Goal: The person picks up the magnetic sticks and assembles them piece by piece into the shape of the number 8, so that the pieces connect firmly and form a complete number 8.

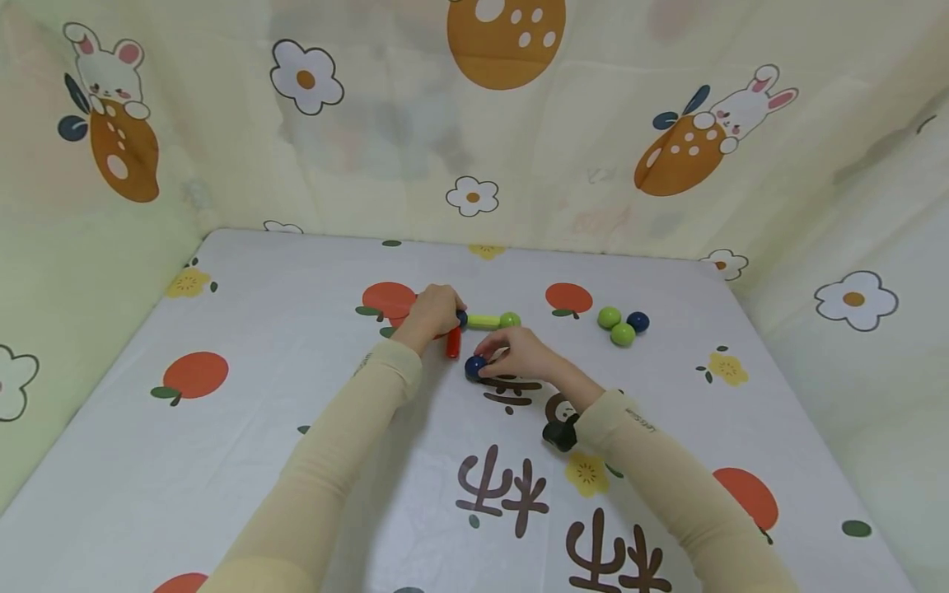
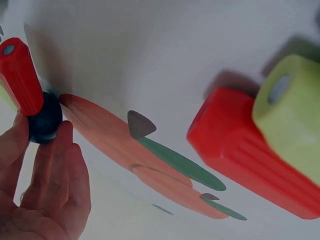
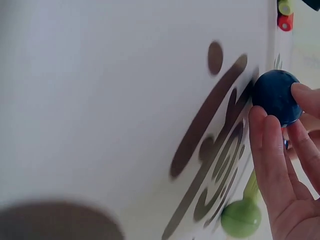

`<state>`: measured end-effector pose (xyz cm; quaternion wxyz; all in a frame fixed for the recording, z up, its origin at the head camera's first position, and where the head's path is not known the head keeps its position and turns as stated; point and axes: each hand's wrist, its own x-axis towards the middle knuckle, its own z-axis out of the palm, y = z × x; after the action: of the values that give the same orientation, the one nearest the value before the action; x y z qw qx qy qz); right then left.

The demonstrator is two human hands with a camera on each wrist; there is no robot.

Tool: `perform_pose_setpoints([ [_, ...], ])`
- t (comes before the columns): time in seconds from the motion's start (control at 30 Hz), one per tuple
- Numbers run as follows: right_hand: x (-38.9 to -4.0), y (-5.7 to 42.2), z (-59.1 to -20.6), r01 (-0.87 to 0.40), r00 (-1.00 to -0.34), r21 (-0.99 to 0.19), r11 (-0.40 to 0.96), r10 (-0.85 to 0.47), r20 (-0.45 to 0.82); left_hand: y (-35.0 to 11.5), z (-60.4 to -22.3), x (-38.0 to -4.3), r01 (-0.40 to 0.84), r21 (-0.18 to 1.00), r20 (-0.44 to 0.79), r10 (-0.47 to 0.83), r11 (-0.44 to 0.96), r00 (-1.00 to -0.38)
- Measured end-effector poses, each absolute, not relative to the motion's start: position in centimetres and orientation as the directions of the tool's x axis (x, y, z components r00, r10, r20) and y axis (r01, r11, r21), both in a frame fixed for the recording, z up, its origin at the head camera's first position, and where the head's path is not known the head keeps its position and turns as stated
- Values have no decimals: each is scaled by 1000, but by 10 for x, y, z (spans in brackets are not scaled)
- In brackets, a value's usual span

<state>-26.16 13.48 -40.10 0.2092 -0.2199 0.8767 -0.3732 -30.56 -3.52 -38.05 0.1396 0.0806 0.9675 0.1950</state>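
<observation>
A white cloth (image 1: 259, 428) is spread flat, with red fruits (image 1: 196, 375), yellow flowers (image 1: 588, 474) and brown marks (image 3: 208, 115) printed on it. It is closed in by cream curtains (image 1: 385, 140), where white flowers (image 1: 307, 78) and rabbits (image 1: 111, 78) are shown. The sticks (image 2: 280, 175) are made with ridged sides, and a round grey spot is seen at some ends. The balls (image 1: 610, 318) are smooth and shiny. Two green balls (image 1: 623, 333) and a blue one are bunched at the far right. By the left hand (image 1: 433, 313), partly closed, a dark blue ball (image 2: 46, 120) is pinched between thumb and fingertips. A red stick (image 1: 453, 343) is joined to it, and so, it seems, is a lime stick (image 1: 484, 321), tipped with a green ball (image 1: 510, 320). Near that hand, another red stick and a pale green stick (image 2: 290, 115) are laid close together. By the right hand (image 1: 522, 354), half open with bent fingers, a loose blue ball (image 1: 474, 368) is held just in front.
</observation>
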Motion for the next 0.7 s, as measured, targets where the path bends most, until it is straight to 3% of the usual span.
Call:
perform_pose_setpoints([
  [0.23,-262,122,-405,-275,-807,-760,589,-571,-150,-35,-380,-305,113,391,-236,218,913,-947],
  [0.7,-259,103,-407,-207,-845,-787,581,-511,-155,-36,-381,-308,131,370,-227,226,920,-947],
])
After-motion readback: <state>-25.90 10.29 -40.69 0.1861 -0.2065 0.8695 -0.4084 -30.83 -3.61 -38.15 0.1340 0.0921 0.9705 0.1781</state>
